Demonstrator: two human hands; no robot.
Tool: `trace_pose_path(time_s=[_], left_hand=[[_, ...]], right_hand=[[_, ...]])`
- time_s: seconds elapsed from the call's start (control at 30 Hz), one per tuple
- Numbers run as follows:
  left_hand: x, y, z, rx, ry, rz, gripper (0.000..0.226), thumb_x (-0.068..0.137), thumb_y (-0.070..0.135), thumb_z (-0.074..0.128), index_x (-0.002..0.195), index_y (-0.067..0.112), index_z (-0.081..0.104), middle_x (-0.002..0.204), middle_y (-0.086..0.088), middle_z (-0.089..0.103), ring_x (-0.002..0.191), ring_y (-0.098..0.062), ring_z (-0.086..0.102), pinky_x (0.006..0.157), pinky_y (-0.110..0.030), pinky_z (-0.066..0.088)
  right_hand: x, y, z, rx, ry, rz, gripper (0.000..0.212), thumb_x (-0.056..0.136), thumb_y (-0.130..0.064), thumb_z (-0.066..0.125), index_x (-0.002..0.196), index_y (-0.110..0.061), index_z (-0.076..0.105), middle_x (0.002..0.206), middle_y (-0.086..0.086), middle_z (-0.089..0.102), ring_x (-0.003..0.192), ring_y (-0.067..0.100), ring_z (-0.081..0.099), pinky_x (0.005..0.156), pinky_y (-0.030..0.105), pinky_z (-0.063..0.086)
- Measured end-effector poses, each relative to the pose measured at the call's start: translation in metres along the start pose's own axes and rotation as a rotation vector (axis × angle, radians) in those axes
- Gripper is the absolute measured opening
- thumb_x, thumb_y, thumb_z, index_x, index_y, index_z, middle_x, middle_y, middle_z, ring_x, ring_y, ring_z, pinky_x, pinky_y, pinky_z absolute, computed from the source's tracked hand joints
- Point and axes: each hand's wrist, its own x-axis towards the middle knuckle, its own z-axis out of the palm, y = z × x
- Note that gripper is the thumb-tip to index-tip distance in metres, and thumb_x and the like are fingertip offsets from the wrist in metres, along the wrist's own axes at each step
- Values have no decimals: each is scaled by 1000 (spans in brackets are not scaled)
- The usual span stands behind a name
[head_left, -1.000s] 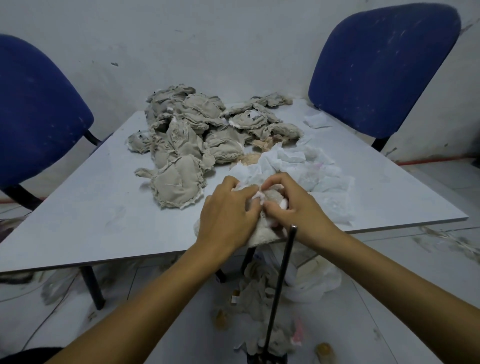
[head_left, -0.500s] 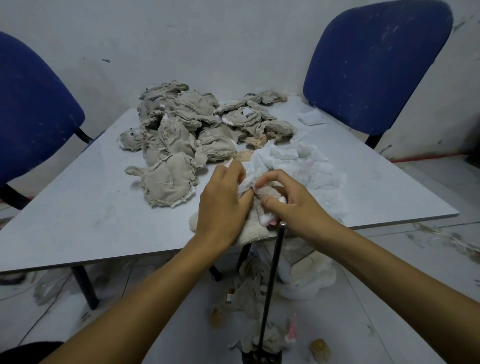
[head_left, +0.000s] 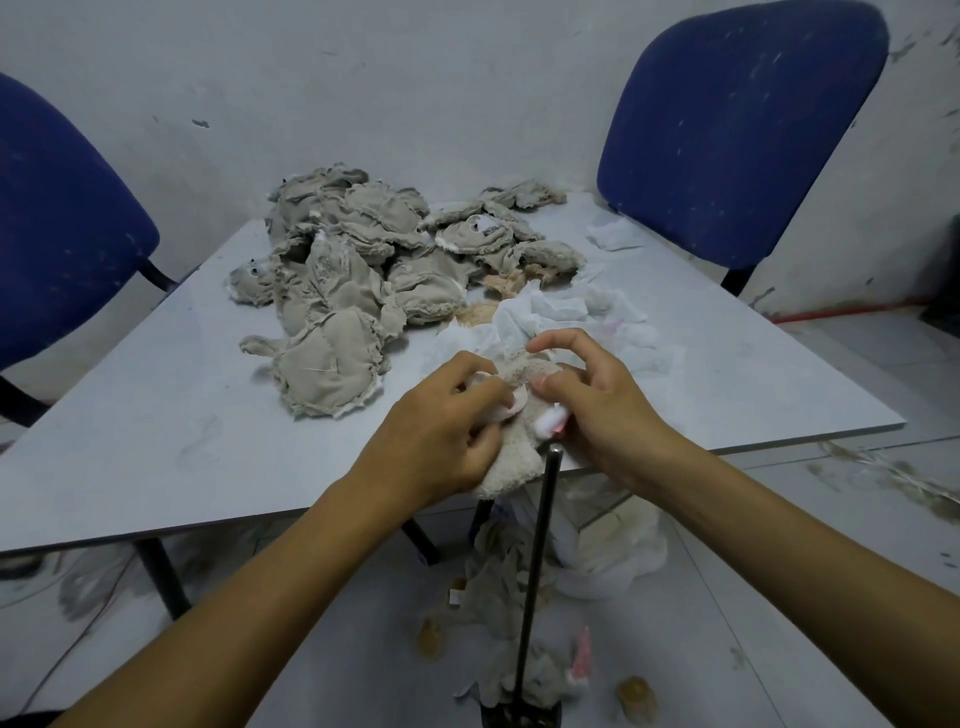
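Note:
A cream plush toy skin (head_left: 511, 457) lies at the table's front edge, partly hanging over it. My left hand (head_left: 441, 431) grips its left side, fingers curled round a pale pink round part (head_left: 511, 408). My right hand (head_left: 597, 400) pinches the fabric on the right, with a small white and pink bit (head_left: 551, 422) under the thumb and the index finger raised. A thin black metal rod (head_left: 537, 566) stands upright from the floor, its tip just below the toy skin.
A heap of grey unstuffed toy skins (head_left: 358, 280) covers the back of the white table (head_left: 156, 415). Crumpled white sheets (head_left: 566, 322) lie behind my hands. Two blue chairs (head_left: 727, 130) flank the table. Fabric scraps and a white bag (head_left: 613, 551) litter the floor.
My left hand has curled tighter round the toy skin and exposed the pink round part. My right index finger has lifted. The view has shifted slightly.

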Motion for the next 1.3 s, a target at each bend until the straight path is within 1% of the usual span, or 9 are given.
trace_pose_path(time_s=[0.13,0.37,0.5,0.57,0.67,0.9,1.0,1.13,1.3], left_hand=[[6,7,4,-152,14,-237,21,87,39,65,82,19,64,95,6,57,80,-9,52,69,-15,39],[18,10,11,-241,196,-585,25,72,11,69,77,22,48,77,6,52,69,-3,45,58,-14,32],[23,13,19,-194,203,-564,21,77,11,65,80,20,47,83,1,51,74,-8,43,61,-16,29],[23,9,15,-305,59,-520,18,78,25,63,89,25,49,92,5,50,79,-2,45,64,-17,30],[16,2,4,-366,-227,-383,40,74,37,62,112,37,47,113,10,48,100,-1,49,81,-13,38],[13,-6,1,-95,230,-440,25,84,26,76,103,20,61,90,7,63,79,-12,56,67,-25,40],[12,-3,5,-78,106,-278,25,87,18,71,109,15,60,100,1,60,86,-17,55,69,-23,36],[4,-4,2,-202,-73,-139,26,91,30,64,112,15,65,111,4,48,92,-9,50,76,-14,38],[5,1,5,-174,34,-240,11,85,21,74,92,16,68,99,2,54,81,-3,49,72,-6,34]], right_hand=[[-4,-2,-1,-81,-70,-23,29,95,-3,53,108,-27,63,72,16,54,52,15,54,48,22,44],[-14,-7,2,-163,-181,-57,27,95,-1,55,110,-23,60,68,-8,61,50,7,57,43,16,43],[-13,-7,4,-186,-111,-79,27,95,-1,53,110,-23,58,62,-7,63,47,5,58,43,10,40],[-9,-4,4,-183,-24,-59,28,96,-5,52,110,-27,57,55,-2,62,44,3,56,44,9,41],[-3,1,2,-117,91,-20,30,96,-9,54,109,-36,57,58,0,60,53,11,57,54,26,48],[-2,-3,8,-226,-130,8,43,83,-1,64,112,-32,55,62,4,62,57,18,60,55,33,47],[3,-3,7,-121,-72,81,36,84,-1,56,106,-29,60,60,0,57,53,9,54,51,23,44],[9,1,2,11,10,136,35,76,-7,52,100,-29,65,65,-2,59,56,12,47,57,29,39],[7,-2,3,26,-25,134,38,84,2,48,103,-26,65,68,3,56,52,11,46,51,25,40]])
